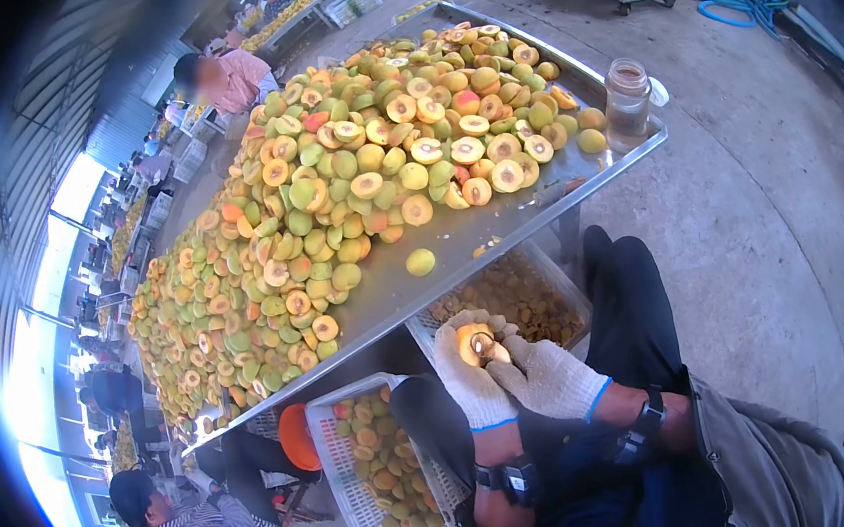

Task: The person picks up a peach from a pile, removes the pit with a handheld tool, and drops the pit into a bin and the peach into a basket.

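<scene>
Hands (471, 385) (553, 381) hold cut fruit (471, 342) near a crate (568, 281) of pits (521, 300)

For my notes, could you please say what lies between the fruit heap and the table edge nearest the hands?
The head view shows mostly bare metal tabletop, plus one lone fruit and some small scraps.

Off-white knit gloves (551, 383) are worn, edged in blue bands (600, 399). Just past the gloves, black straps (649, 422) are wrapped on both wrists, a small dark device (519, 480) attached. Farther from the gloves, a grey sleeve (782, 453) and black trousers (636, 295) are worn.
</scene>
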Motion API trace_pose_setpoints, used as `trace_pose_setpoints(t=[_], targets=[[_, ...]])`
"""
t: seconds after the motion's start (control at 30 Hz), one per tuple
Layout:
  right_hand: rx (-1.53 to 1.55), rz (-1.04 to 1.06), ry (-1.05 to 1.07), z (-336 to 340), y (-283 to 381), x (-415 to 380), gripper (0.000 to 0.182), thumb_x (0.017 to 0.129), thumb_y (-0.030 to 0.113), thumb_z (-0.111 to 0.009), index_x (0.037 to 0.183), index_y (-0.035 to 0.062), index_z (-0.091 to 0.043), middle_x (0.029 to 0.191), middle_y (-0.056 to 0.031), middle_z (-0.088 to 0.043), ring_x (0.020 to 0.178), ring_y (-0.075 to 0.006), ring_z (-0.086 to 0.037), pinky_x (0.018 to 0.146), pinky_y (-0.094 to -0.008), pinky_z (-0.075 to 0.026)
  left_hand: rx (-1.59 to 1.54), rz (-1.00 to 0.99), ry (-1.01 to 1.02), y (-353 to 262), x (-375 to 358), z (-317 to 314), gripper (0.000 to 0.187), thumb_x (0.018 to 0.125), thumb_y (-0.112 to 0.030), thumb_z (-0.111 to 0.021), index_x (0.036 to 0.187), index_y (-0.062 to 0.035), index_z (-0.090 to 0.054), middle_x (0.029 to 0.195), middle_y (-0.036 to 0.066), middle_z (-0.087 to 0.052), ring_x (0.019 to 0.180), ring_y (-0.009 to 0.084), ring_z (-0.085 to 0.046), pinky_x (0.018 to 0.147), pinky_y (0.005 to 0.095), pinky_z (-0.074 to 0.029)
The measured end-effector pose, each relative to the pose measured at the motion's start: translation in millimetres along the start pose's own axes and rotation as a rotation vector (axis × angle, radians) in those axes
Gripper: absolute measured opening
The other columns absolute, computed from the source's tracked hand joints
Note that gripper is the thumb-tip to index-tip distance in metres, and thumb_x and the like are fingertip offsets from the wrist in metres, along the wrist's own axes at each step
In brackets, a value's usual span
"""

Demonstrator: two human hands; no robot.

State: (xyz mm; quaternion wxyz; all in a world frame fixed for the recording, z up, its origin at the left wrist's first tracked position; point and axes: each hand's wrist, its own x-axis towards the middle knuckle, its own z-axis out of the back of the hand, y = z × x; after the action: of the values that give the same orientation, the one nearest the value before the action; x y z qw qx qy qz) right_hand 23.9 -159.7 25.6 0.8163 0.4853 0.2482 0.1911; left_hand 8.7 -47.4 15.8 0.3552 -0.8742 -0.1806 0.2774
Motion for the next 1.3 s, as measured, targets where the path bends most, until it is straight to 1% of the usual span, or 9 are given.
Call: trace_pose_setpoints(t=[0.33, 0.5, 0.6, 0.67, 0.7, 0.77, 1.03, 1.13, 1.3], targets=[[0.139, 0.081, 0.052, -2, -14, -2, 0.045, 0.106, 0.037, -0.053, 0.125, -0.0033, -0.059, 0.085, -0.0303, -0.069, 0.081, -0.0487, -0.070, 0.071, -0.0541, -0.053, 0.198, -0.030, -0.108, -8, -1, -6, 0.035, 0.104, -0.029, -0.055, 0.109, 0.0034, -0.067, 0.089, 0.019, -0.070, 0.071, 0.0272, -0.069, 0.065, 0.0360, -0.058], [0.164, 0.073, 0.106, -2, -12, -6, 0.043, 0.107, 0.037, -0.052, 0.123, -0.0017, -0.061, 0.087, -0.0303, -0.069, 0.083, -0.0499, -0.069, 0.071, -0.0522, -0.053, 0.249, -0.172, 0.023, -5, 1, 1, 0.045, 0.106, -0.036, -0.052, 0.097, 0.0044, -0.069, 0.072, 0.016, -0.068, 0.061, 0.0252, -0.066, 0.059, 0.0347, -0.056], [0.182, 0.178, 0.077, -8, -24, -6, 0.043, 0.108, 0.040, -0.052, 0.119, -0.0008, -0.063, 0.079, -0.0231, -0.069, 0.069, -0.0395, -0.070, 0.061, -0.0456, -0.052, 0.217, -0.139, 0.026, -4, 5, 4, 0.054, 0.107, -0.043, -0.048, 0.092, 0.0044, -0.069, 0.070, 0.016, -0.068, 0.060, 0.0248, -0.065, 0.059, 0.0337, -0.055], [0.398, -0.072, 0.270, 0, -19, -10, 0.045, 0.108, 0.044, -0.051, 0.106, 0.0016, -0.065, 0.068, -0.0083, -0.063, 0.052, -0.0201, -0.061, 0.047, -0.0350, -0.046, 0.236, -0.150, 0.096, -4, 6, 10, 0.057, 0.108, -0.045, -0.046, 0.091, 0.0043, -0.069, 0.071, 0.016, -0.068, 0.060, 0.0248, -0.065, 0.059, 0.0338, -0.055], [0.399, -0.070, 0.271, 2, -18, -10, 0.045, 0.108, 0.044, -0.051, 0.106, 0.0016, -0.065, 0.068, -0.0083, -0.063, 0.052, -0.0201, -0.061, 0.047, -0.0350, -0.046, 0.253, -0.161, 0.166, -4, 7, 12, 0.060, 0.108, -0.047, -0.044, 0.090, 0.0043, -0.069, 0.071, 0.016, -0.068, 0.060, 0.0249, -0.065, 0.059, 0.0338, -0.055], [0.632, -0.237, 0.435, 6, -17, -11, 0.047, 0.108, 0.050, -0.050, 0.094, 0.0064, -0.062, 0.065, 0.0034, -0.051, 0.048, -0.0063, -0.049, 0.040, -0.0248, -0.038, 0.252, -0.178, 0.208, -3, 8, 13, 0.062, 0.109, -0.047, -0.042, 0.090, 0.0045, -0.069, 0.071, 0.016, -0.068, 0.060, 0.0248, -0.065, 0.058, 0.0338, -0.055], [0.636, -0.273, 0.486, 13, -19, -12, 0.045, 0.109, 0.052, -0.049, 0.086, 0.0128, -0.056, 0.063, 0.0067, -0.047, 0.047, -0.0044, -0.042, 0.039, -0.0222, -0.032, 0.402, -0.162, 0.299, -2, 18, 15, 0.069, 0.110, -0.046, -0.037, 0.077, 0.0055, -0.069, 0.072, 0.018, -0.068, 0.062, 0.0261, -0.065, 0.058, 0.0342, -0.052], [0.787, -0.307, 0.601, 15, -29, -10, 0.044, 0.109, 0.051, -0.049, 0.089, 0.0131, -0.056, 0.063, 0.0077, -0.044, 0.046, -0.0034, -0.039, 0.038, -0.0215, -0.031, 0.349, -0.252, 0.589, 0, 25, 24, 0.069, 0.109, -0.045, -0.039, 0.073, 0.0059, -0.068, 0.075, 0.020, -0.068, 0.063, 0.0286, -0.065, 0.059, 0.0361, -0.051], [0.885, -0.302, 0.740, 21, -40, -3, 0.044, 0.108, 0.052, -0.052, 0.096, 0.0104, -0.060, 0.063, 0.0079, -0.044, 0.045, -0.0023, -0.039, 0.036, -0.0200, -0.029, 0.225, -0.154, 0.620, 3, 22, 23, 0.060, 0.105, -0.043, -0.041, 0.063, -0.0036, -0.056, 0.065, 0.022, -0.061, 0.059, 0.0312, -0.056, 0.058, 0.0394, -0.047]])
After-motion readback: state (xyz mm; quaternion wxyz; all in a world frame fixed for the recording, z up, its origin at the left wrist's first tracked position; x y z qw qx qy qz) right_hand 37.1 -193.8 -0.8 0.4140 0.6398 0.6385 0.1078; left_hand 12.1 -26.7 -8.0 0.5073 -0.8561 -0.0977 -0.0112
